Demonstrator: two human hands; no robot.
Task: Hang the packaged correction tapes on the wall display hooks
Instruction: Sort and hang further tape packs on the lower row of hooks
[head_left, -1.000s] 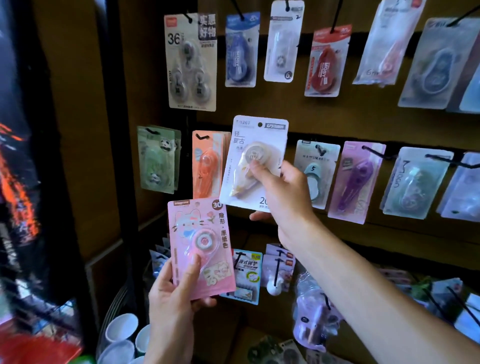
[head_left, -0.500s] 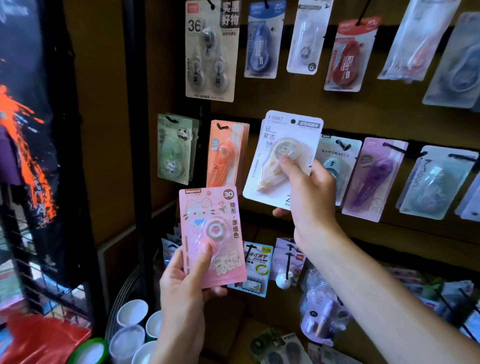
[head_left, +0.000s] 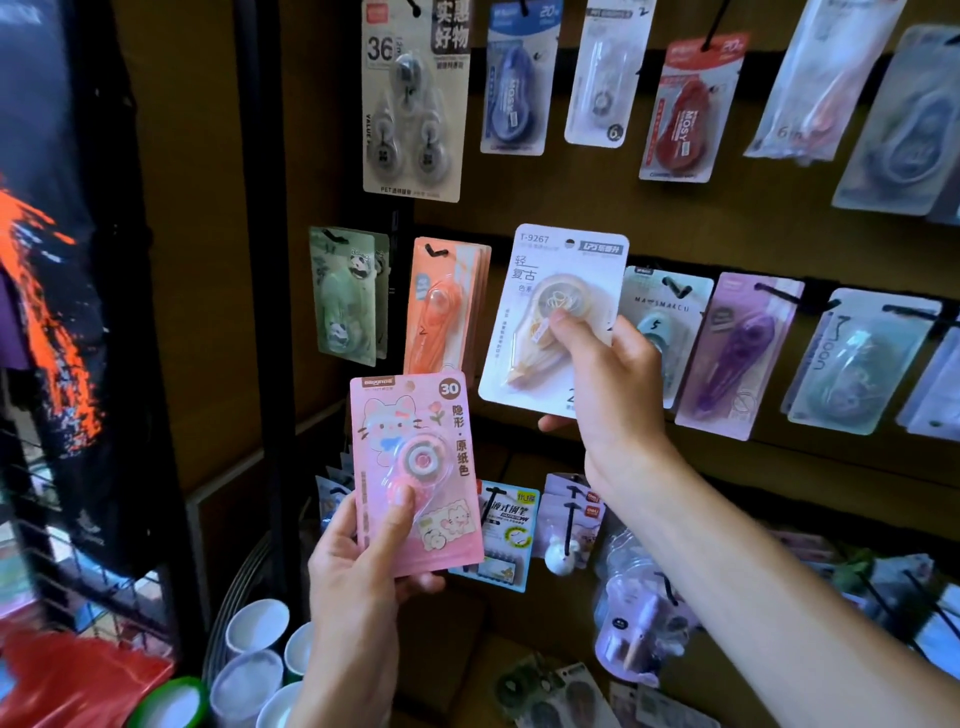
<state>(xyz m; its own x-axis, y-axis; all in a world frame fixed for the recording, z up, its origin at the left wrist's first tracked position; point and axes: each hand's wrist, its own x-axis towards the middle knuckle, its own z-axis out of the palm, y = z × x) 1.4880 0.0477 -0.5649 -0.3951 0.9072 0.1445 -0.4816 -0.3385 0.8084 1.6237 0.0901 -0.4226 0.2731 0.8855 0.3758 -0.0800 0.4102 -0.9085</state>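
My right hand (head_left: 610, 387) grips a white-carded correction tape pack (head_left: 545, 291), held up against the middle row of the wall display between the orange packs (head_left: 447, 306) and a pale blue pack (head_left: 670, 317). Its hang hole sits near the card's top; whether a hook passes through it is unclear. My left hand (head_left: 363, 582) holds a pink cat-printed correction tape pack (head_left: 415, 467) lower down, thumb pressed on its blister, in front of the display and apart from any hook.
Packs hang on black hooks: a green panda pack (head_left: 345, 296), a purple pack (head_left: 737, 353), a top row with a grey triple pack (head_left: 413, 104) and a red pack (head_left: 685, 114). White cups (head_left: 257, 629) stand below left. A black frame post (head_left: 260, 260) borders the display.
The view has shifted left, so the display sits further right in frame. The white pack stays raised at the middle row, slightly higher against the wall; the pink pack has lifted a little.
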